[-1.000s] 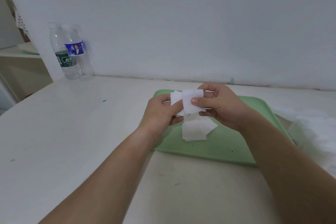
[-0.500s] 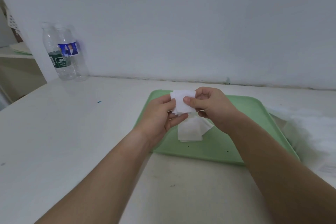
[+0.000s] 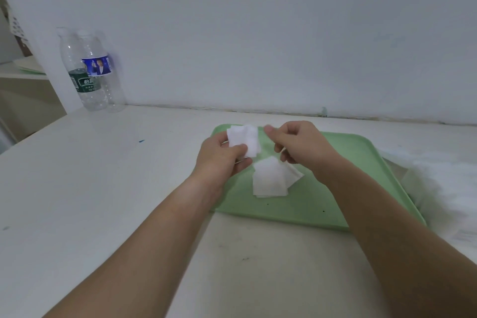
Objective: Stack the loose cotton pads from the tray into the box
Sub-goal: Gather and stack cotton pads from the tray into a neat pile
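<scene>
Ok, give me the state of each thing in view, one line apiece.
green tray, flat on the table
left hand, pinching a small pad stack
pad stack, lifted clear of the tray
right hand, fingers curled, apparently empty
loose cotton pads, overlapping pile on the tray
water bottles, upright, side by side

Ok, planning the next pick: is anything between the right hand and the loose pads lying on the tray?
Nothing visible does. The right hand hangs just above the loose pads on the green tray, with only air between them; the left hand grips a small stack off to the side.
</scene>
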`<act>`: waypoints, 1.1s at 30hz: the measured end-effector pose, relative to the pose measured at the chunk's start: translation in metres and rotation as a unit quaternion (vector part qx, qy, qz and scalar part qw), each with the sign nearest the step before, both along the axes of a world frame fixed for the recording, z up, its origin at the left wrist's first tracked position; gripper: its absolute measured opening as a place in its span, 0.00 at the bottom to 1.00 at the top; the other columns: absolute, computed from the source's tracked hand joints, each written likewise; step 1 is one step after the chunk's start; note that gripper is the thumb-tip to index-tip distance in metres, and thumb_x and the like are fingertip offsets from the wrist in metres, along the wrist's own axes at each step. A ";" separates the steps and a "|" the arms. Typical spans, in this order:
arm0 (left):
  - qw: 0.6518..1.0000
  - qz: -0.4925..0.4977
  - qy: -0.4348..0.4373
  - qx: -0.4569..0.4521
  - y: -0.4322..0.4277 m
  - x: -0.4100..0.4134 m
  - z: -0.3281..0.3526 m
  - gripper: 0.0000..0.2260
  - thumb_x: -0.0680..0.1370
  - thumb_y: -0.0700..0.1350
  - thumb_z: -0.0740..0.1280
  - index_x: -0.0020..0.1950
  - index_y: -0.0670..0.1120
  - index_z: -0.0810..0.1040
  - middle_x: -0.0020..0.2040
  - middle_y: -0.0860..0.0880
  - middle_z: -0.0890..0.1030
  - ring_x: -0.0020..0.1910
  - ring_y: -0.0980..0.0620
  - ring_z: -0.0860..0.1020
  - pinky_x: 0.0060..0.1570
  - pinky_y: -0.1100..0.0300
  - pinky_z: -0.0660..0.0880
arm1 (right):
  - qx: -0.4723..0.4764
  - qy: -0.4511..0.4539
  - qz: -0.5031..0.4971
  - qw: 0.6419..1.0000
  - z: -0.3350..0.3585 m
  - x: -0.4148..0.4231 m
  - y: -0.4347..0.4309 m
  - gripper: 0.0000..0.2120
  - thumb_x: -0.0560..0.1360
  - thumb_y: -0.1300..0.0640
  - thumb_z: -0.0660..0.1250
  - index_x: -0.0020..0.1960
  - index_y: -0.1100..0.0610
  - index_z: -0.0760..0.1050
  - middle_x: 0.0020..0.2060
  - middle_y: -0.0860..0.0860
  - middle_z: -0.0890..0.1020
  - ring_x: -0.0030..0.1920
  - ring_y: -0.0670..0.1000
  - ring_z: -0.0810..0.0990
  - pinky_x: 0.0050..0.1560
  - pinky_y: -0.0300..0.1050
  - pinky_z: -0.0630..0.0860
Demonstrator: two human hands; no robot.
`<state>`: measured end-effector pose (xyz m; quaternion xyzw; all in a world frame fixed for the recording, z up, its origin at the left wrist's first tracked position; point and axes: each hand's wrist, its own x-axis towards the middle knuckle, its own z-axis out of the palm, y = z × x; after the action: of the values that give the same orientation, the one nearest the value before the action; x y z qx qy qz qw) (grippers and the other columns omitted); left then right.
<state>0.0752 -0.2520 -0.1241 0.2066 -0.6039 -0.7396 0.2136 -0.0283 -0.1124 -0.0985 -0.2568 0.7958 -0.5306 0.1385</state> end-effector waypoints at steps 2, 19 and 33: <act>0.999 0.043 -0.004 0.012 -0.004 -0.001 0.000 0.11 0.78 0.30 0.66 0.52 0.44 0.81 0.52 0.43 0.83 0.41 0.51 0.83 0.44 0.60 0.83 | 0.114 0.052 0.031 0.992 0.002 -0.003 0.005 0.13 0.73 0.47 0.74 0.44 0.57 0.79 0.34 0.48 0.84 0.31 0.46 0.79 0.38 0.41 0.73; 0.998 0.059 -0.021 -0.018 -0.001 -0.003 -0.003 0.10 0.77 0.31 0.65 0.53 0.44 0.81 0.52 0.45 0.82 0.45 0.50 0.82 0.41 0.61 0.82 | 0.261 0.091 0.162 0.947 0.012 0.004 0.008 0.07 0.70 0.56 0.77 0.39 0.50 0.79 0.33 0.44 0.76 0.33 0.45 0.75 0.34 0.36 0.72; 0.997 -0.076 -0.011 -0.023 0.002 -0.002 -0.005 0.10 0.78 0.34 0.69 0.58 0.43 0.84 0.48 0.48 0.87 0.45 0.55 0.85 0.45 0.64 0.81 | -0.023 -0.118 0.213 0.970 0.017 -0.013 0.027 0.08 0.78 0.67 0.66 0.56 0.63 0.81 0.51 0.59 0.85 0.53 0.56 0.84 0.58 0.51 0.80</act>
<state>0.0736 -0.2502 -0.1291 0.1626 -0.6372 -0.7372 0.1548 -0.0409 -0.0856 -0.0812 -0.3593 0.6887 -0.5333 0.3350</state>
